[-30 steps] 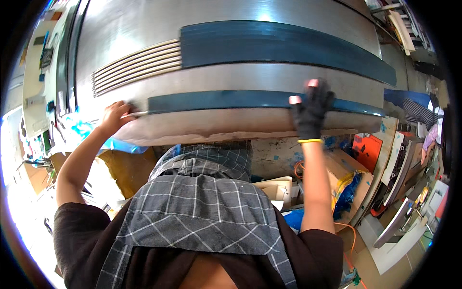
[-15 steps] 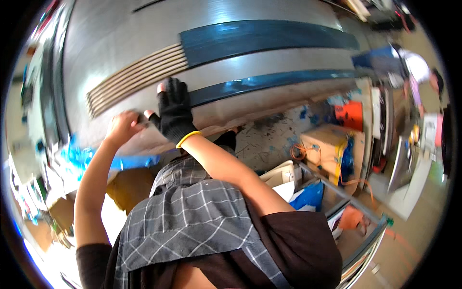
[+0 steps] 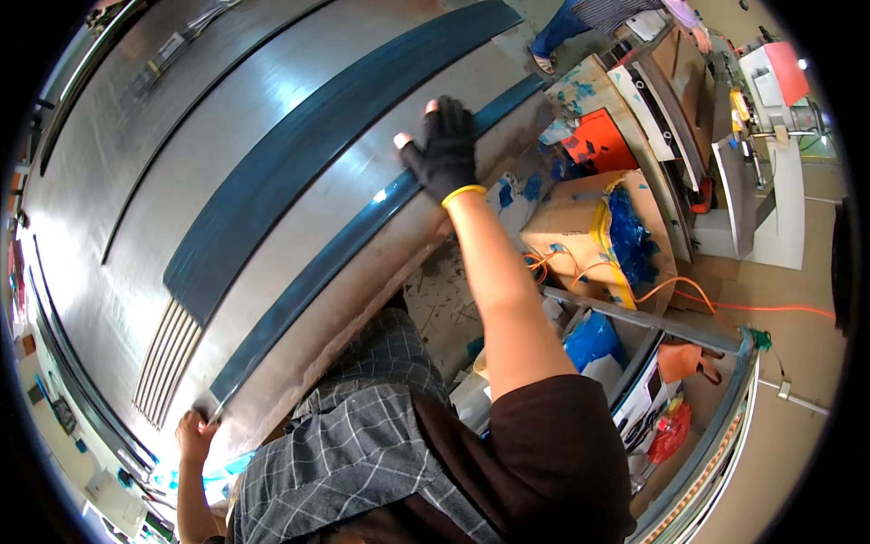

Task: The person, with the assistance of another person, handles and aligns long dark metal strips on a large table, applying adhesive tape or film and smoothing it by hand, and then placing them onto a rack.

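Observation:
A long narrow blue strip [image 3: 313, 295] lies along the near edge of the metal table. At its left end, my bare left hand [image 3: 194, 437] is closed, thumb against fingers. A thin light sliver [image 3: 220, 406] runs from these fingers to the strip's end; what it is I cannot make out. My right hand [image 3: 444, 150], in a black glove with bare fingertips, lies over the strip toward its right end. Its fingers are stretched out, the thumb apart. Beyond lies a wider blue strip [image 3: 299, 172], with a bundle of thin pale rods [image 3: 167, 367] against its left end.
The metal table [image 3: 245, 91] spreads ahead, with a thin dark strip [image 3: 181, 118] across it. To the right stand a cardboard box [image 3: 575, 218] with blue film, an orange cord [image 3: 680, 283] and a divided bin [image 3: 693, 317]. Another person's legs [image 3: 564, 29] show at the far right.
My view has turned. The gloved right hand has slid right along the narrow strip from its left end. My left hand has closed at that left end.

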`<action>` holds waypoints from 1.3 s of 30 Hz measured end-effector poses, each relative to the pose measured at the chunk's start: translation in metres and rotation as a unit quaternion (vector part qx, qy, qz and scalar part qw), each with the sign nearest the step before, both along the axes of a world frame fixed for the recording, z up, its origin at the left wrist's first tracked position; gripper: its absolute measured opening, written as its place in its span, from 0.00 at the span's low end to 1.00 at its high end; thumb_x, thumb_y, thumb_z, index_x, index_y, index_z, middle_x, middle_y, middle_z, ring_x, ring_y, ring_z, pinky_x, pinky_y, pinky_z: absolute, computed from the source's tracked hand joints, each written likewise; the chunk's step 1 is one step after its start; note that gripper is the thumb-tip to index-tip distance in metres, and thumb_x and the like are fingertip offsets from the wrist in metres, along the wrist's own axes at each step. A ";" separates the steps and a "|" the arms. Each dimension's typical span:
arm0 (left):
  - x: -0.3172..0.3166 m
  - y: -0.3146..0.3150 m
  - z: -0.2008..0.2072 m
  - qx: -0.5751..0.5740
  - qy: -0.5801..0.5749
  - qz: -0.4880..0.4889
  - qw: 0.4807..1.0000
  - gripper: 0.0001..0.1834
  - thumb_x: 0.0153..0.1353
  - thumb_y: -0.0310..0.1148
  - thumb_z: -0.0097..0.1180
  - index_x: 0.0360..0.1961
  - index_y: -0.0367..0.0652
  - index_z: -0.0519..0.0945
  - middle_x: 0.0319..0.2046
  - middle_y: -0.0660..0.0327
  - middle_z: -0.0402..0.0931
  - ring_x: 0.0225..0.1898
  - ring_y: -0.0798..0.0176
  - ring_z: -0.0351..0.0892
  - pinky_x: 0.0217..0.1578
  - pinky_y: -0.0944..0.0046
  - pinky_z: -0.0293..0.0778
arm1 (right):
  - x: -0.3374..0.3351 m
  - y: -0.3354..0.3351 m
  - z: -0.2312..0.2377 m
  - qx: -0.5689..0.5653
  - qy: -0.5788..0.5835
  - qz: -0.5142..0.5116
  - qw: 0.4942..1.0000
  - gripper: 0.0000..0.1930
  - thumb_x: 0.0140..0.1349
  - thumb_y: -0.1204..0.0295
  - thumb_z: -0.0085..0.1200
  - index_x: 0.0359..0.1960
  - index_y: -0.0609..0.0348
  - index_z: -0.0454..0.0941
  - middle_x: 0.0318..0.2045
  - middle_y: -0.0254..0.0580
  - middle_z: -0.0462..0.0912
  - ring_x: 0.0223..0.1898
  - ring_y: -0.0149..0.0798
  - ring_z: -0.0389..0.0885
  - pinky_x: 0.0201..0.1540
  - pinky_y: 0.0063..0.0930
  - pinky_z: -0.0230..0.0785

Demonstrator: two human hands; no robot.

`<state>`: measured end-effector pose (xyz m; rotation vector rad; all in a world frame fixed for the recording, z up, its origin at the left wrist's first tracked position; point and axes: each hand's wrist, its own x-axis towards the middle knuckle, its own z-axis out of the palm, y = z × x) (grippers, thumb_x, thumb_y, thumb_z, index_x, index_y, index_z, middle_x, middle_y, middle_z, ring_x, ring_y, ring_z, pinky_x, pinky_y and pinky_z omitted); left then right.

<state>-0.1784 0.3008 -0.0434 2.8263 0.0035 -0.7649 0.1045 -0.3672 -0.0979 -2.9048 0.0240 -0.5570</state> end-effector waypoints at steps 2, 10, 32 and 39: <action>0.006 -0.004 0.005 0.020 0.018 0.005 1.000 0.19 0.40 0.37 0.71 0.21 0.40 0.70 0.23 0.53 0.72 0.29 0.45 0.74 0.30 0.49 0.69 | 0.038 -0.061 0.001 -0.016 0.032 -0.035 0.999 0.47 0.58 0.40 0.48 0.67 0.69 0.55 0.68 0.66 0.54 0.70 0.61 0.50 0.72 0.55 0.36; -0.008 0.024 0.007 0.153 0.158 0.059 0.974 0.19 0.41 0.42 0.74 0.26 0.42 0.78 0.28 0.58 0.77 0.32 0.52 0.79 0.34 0.54 0.74 | 0.131 -0.237 0.013 0.078 0.061 -0.072 0.992 0.42 0.60 0.41 0.43 0.63 0.68 0.62 0.62 0.68 0.64 0.65 0.61 0.61 0.68 0.49 0.50; -0.044 0.013 -0.024 -0.079 -0.338 0.044 0.937 0.17 0.43 0.42 0.70 0.22 0.44 0.75 0.26 0.56 0.67 0.32 0.49 0.70 0.33 0.53 0.70 | -0.185 0.410 0.035 0.071 0.095 0.513 0.850 0.47 0.56 0.34 0.44 0.67 0.58 0.57 0.67 0.62 0.57 0.69 0.63 0.52 0.70 0.60 0.40; -0.049 0.019 -0.033 -0.107 -0.339 0.049 0.933 0.13 0.44 0.38 0.64 0.26 0.45 0.73 0.28 0.56 0.68 0.33 0.48 0.70 0.34 0.53 0.70 | -0.242 0.532 0.034 0.154 0.105 0.558 0.808 0.51 0.51 0.35 0.51 0.67 0.63 0.55 0.66 0.61 0.59 0.68 0.61 0.55 0.70 0.54 0.43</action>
